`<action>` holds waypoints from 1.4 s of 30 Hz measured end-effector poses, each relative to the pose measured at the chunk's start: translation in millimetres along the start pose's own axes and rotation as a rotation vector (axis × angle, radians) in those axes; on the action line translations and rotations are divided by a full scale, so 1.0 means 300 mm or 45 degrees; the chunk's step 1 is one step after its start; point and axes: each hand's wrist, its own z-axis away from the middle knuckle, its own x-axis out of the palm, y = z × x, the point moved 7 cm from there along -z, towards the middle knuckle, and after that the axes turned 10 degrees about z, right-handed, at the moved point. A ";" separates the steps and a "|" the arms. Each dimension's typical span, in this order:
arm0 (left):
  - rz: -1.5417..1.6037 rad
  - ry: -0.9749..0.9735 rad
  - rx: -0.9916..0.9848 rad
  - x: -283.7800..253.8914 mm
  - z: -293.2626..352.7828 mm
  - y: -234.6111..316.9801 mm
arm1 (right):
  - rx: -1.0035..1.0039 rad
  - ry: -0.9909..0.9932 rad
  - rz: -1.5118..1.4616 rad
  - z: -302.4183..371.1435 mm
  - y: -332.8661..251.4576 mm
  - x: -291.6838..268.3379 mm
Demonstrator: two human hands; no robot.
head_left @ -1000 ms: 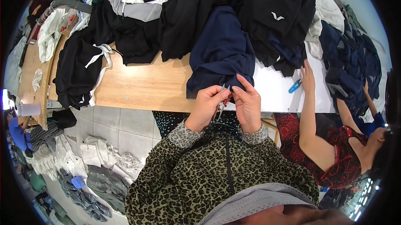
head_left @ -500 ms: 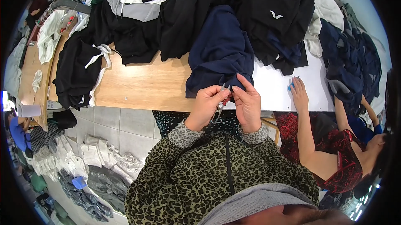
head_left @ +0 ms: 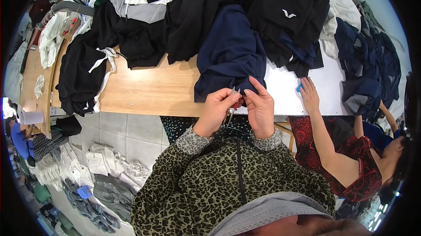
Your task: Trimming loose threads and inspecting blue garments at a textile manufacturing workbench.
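A navy blue garment (head_left: 229,54) lies on the wooden table (head_left: 149,89), its lower edge hanging toward me. My left hand (head_left: 217,106) and my right hand (head_left: 259,104) meet at that edge, fingers pinched together. Between them I see a small metal tool, like thread snips (head_left: 231,104), held in my left hand, with a bit of red at the fingertips. My right hand pinches the hem of the navy garment. My sleeves are leopard print.
Black and dark garments (head_left: 245,8) are heaped across the table's far side. A co-worker in a red patterned dress sits at my right, one hand (head_left: 309,95) on a white sheet near a small blue object (head_left: 299,88). Folded clothes lie on the tiled floor (head_left: 105,166) at left.
My hands stay at the garment's hem with only small finger shifts. The co-worker's hand has slid down and left across the white sheet.
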 end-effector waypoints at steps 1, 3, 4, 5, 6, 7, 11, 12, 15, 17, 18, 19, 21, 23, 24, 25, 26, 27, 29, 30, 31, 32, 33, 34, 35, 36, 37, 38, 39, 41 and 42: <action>0.026 0.005 -0.010 0.002 0.003 0.002 | -0.004 0.051 0.007 0.001 -0.003 0.000; -0.045 0.048 0.004 -0.006 0.015 0.025 | -0.007 0.107 0.013 0.002 -0.004 -0.012; -0.117 0.090 0.022 -0.012 0.019 0.038 | -0.048 0.092 0.059 0.002 -0.010 -0.016; -0.178 0.125 0.100 -0.012 0.022 0.061 | -0.088 0.072 0.106 0.005 -0.017 -0.016; -0.178 0.126 0.100 -0.009 0.021 0.068 | -0.087 0.072 0.106 0.005 -0.014 -0.022; -0.503 0.091 0.333 0.012 0.025 0.117 | -0.147 0.041 0.162 0.006 -0.021 -0.023; -1.034 0.028 0.670 0.069 0.036 0.173 | -0.216 -0.010 0.279 0.021 -0.042 -0.012; -1.168 0.018 0.725 0.086 0.038 0.183 | -0.216 -0.011 0.279 0.021 -0.048 -0.005; -1.235 -0.076 0.721 0.114 0.023 0.202 | -0.173 0.003 0.222 0.014 -0.054 0.006; -1.123 -0.164 0.581 0.079 0.000 0.158 | -0.084 -0.016 0.146 0.008 -0.042 -0.001; -0.870 -0.105 0.336 0.050 -0.014 0.128 | -0.084 -0.014 0.146 0.009 -0.044 -0.004; -0.614 -0.047 0.094 0.026 -0.021 0.092 | -0.067 -0.039 0.149 0.009 -0.044 -0.001; -0.525 -0.017 0.018 0.018 -0.028 0.098 | -0.047 -0.061 0.151 0.011 -0.043 0.000; -0.408 0.062 -0.066 0.008 -0.037 0.091 | -0.079 -0.125 0.240 0.011 -0.049 0.013; -0.407 0.064 -0.066 0.006 -0.038 0.092 | -0.076 -0.126 0.239 0.008 -0.047 0.010; -0.402 0.073 -0.086 0.003 -0.040 0.090 | -0.070 -0.136 0.307 0.003 -0.041 0.004; -0.397 0.081 -0.107 -0.001 -0.042 0.086 | -0.064 -0.145 0.374 -0.001 -0.039 0.005; -0.397 0.082 -0.108 -0.001 -0.043 0.080 | -0.063 -0.144 0.374 -0.002 -0.041 0.011; -0.226 0.128 -0.074 -0.004 -0.041 0.064 | -0.070 -0.078 0.406 0.000 -0.054 0.020; -0.226 0.128 -0.076 -0.002 -0.038 0.055 | -0.069 -0.076 0.406 -0.003 -0.049 0.011; -0.147 0.155 -0.062 -0.004 -0.035 0.048 | -0.094 -0.050 0.386 -0.009 -0.045 -0.010; -0.067 0.181 -0.048 -0.005 -0.033 0.042 | -0.118 -0.024 0.367 -0.011 -0.048 -0.020; -0.067 0.180 -0.051 -0.001 -0.034 0.036 | -0.118 -0.021 0.367 -0.010 -0.047 -0.020; -0.019 0.197 -0.045 0.000 -0.035 0.031 | -0.136 0.002 0.322 -0.006 -0.051 -0.017; 0.028 0.215 -0.037 0.000 -0.035 0.030 | -0.153 0.023 0.276 -0.004 -0.056 -0.016; 0.028 0.216 -0.038 0.004 -0.036 0.030 | -0.152 0.024 0.276 -0.004 -0.056 -0.016; 0.040 0.231 -0.056 0.006 -0.037 0.029 | -0.148 0.026 0.284 -0.005 -0.055 -0.018; 0.050 0.246 -0.076 0.004 -0.039 0.027 | -0.143 0.029 0.290 -0.006 -0.053 -0.018; 0.049 0.245 -0.078 0.000 -0.044 0.028 | -0.143 0.031 0.290 -0.004 -0.057 -0.013; 0.039 0.282 -0.085 -0.024 -0.052 0.033 | -0.116 0.063 0.323 0.003 -0.065 -0.002; 0.012 0.310 -0.088 -0.038 -0.053 0.037 | -0.115 0.061 0.322 0.008 -0.059 -0.020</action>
